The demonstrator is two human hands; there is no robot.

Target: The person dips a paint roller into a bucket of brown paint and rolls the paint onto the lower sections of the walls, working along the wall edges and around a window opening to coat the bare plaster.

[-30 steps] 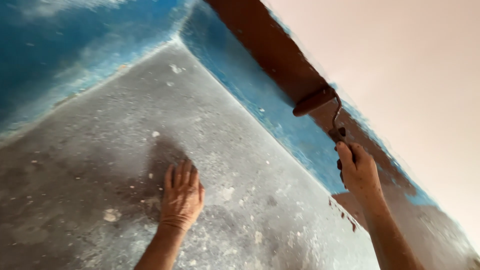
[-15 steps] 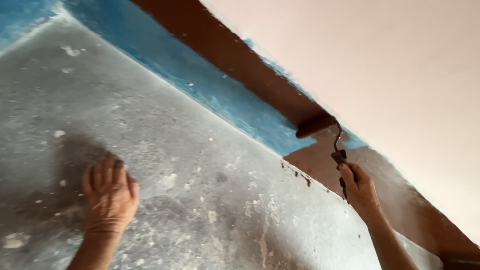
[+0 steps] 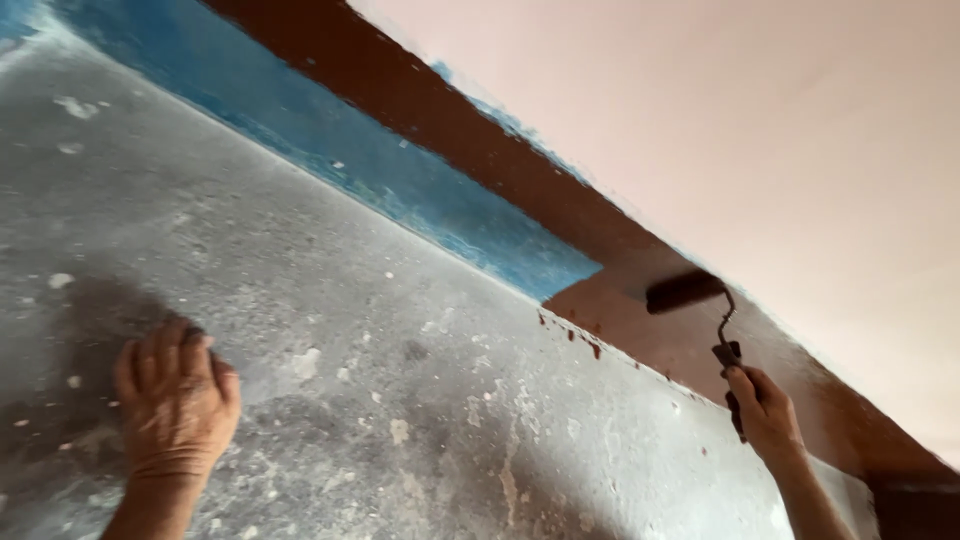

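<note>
- Up on the rough grey wall (image 3: 420, 400), I see my left hand (image 3: 178, 395) pressed flat, fingers together and only slightly curled, holding nothing.
- My right hand (image 3: 765, 410) is closed around the dark handle of a small paint roller (image 3: 686, 291), arm raised.
- Its roller sleeve, coated dark brown, lies against the brown band (image 3: 470, 160) just under the pale ceiling (image 3: 750, 130).
- Left of the roller, a blue strip (image 3: 400, 185) shows unpainted between brown band and grey wall.
- Brown drips speckle the grey edge below.
</note>
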